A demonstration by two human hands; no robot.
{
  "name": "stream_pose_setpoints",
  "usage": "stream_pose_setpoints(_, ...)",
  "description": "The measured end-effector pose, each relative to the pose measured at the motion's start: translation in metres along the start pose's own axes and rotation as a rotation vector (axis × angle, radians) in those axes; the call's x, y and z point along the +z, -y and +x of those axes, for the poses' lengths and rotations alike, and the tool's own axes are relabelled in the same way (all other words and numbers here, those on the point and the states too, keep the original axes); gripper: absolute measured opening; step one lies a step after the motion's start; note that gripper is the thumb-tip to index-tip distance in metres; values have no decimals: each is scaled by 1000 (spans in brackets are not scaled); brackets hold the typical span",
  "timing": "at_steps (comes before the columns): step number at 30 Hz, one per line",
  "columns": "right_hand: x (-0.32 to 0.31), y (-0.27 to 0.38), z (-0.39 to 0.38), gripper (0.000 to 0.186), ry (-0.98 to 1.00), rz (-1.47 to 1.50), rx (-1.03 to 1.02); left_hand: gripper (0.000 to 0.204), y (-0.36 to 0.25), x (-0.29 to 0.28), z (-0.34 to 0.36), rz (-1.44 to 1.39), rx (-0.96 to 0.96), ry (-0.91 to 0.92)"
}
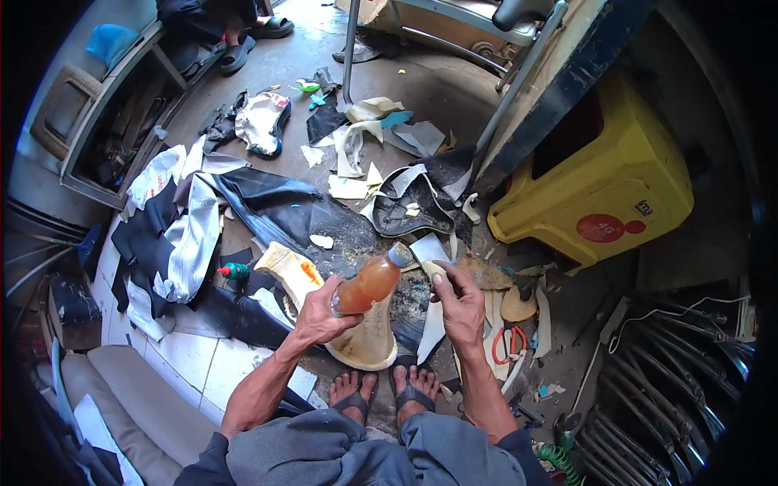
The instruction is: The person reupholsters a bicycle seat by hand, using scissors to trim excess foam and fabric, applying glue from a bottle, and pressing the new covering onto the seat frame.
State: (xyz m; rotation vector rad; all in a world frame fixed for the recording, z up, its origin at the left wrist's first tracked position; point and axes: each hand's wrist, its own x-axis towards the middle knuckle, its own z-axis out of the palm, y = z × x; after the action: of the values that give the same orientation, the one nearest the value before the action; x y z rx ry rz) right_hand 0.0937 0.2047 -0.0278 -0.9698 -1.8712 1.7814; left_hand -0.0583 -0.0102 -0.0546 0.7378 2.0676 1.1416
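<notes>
My left hand grips a clear plastic bottle of orange-brown liquid, tilted with its grey-capped neck pointing up and right. My right hand is just right of the bottle's neck, fingers pinched together near a pale sheet piece; whether it holds something small I cannot tell. Below the bottle lies a cream-coloured foam pad on the floor, in front of my sandalled feet.
Black vinyl covers, white and foam scraps litter the floor. A green-and-red small bottle lies left. Red-handled scissors lie right of my hand. A yellow crate stands at right, a metal pole behind, another person's sandalled feet far back.
</notes>
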Motion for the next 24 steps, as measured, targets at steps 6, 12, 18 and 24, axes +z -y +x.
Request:
stream_pose_setpoints(6,9,12,2,29,64,-130,-111,52,10,-9,-23,15,96,-45)
stream_pose_setpoints(12,13,24,-2,27,88,-199,-229,49,16,-11,-29,34,117,-53)
stream_pose_setpoints(18,10,32,-5,26,197,-273,-274,47,18,-8,-30,74,90,-36)
stream_pose_setpoints(24,8,31,-9,24,232,-284,-224,49,12,-8,-33,88,60,-43)
